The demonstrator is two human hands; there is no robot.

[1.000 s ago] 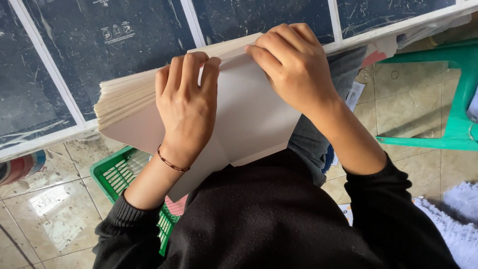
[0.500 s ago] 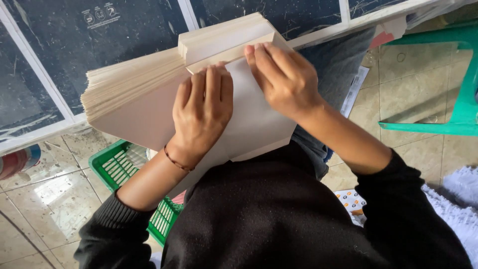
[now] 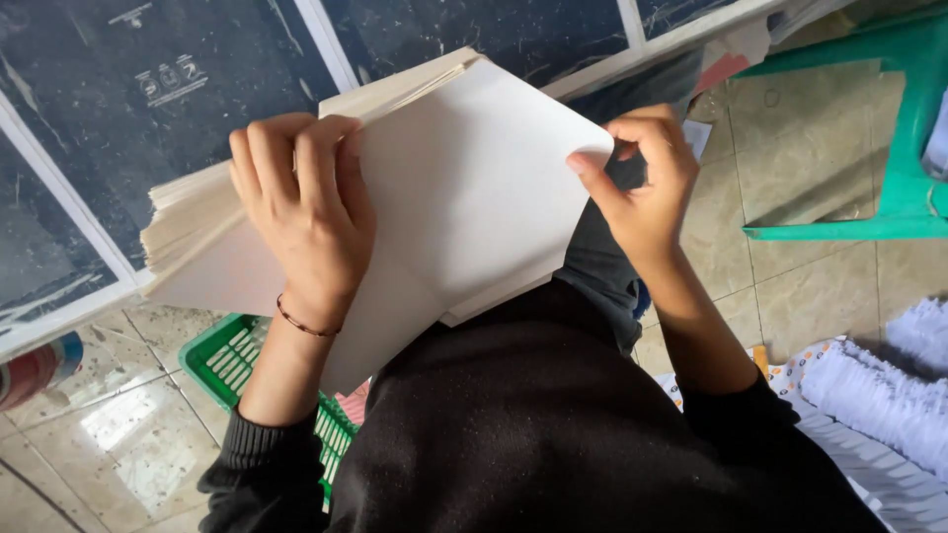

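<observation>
Your right hand (image 3: 647,192) has slid off the paper stack (image 3: 326,212) to pinch the top sheet's (image 3: 474,188) corner; left hand (image 3: 301,212) presses flat, fingers spread

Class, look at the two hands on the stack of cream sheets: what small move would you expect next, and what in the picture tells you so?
Probably lifting the top sheet clear. The right hand pinches its corner between thumb and fingers, and that corner looks raised off the stack. The left hand lies flat on the paper, seemingly holding the sheets beneath in place.
</observation>
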